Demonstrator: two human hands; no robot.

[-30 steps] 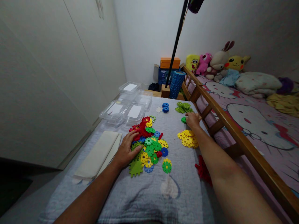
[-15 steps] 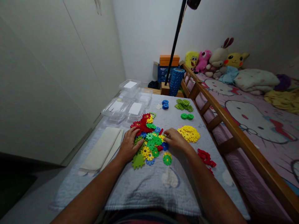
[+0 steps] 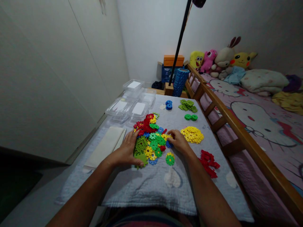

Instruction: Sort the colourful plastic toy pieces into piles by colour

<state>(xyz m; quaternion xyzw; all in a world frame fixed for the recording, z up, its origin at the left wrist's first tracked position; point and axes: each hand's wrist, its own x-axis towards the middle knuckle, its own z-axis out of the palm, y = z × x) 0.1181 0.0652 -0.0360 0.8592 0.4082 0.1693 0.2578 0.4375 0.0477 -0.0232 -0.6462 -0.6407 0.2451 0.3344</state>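
A mixed heap of plastic building pieces, with green notched discs (image 3: 153, 145), yellow notched discs (image 3: 148, 151), red pieces (image 3: 148, 126) and olive-green square pieces (image 3: 141, 144), lies between my hands. My left hand (image 3: 126, 149) rests spread along the heap's left side, thumb on an olive-green piece (image 3: 140, 160) at the near edge. At the right side, my right hand (image 3: 178, 141) has its fingers curled in a pinch on a yellow notched disc (image 3: 169, 136). Just below those fingers is a blue disc (image 3: 169, 144). A green disc (image 3: 169, 160) overlaps a yellow one nearer me.
Sorted piles lie to the right: yellow discs (image 3: 193, 135), red pieces (image 3: 208, 164), green discs (image 3: 190, 117), olive squares (image 3: 187, 106) and blue discs (image 3: 169, 105). Lidded clear boxes (image 3: 119, 106) stand back left, beside folded cloth (image 3: 104, 148). A wooden bed rail (image 3: 227, 121) borders the right.
My left hand has spread wider, its thumb moving down toward me onto the near olive piece and uncovering the olive squares. My right hand stays at the heap's right side. The view has shifted slightly.
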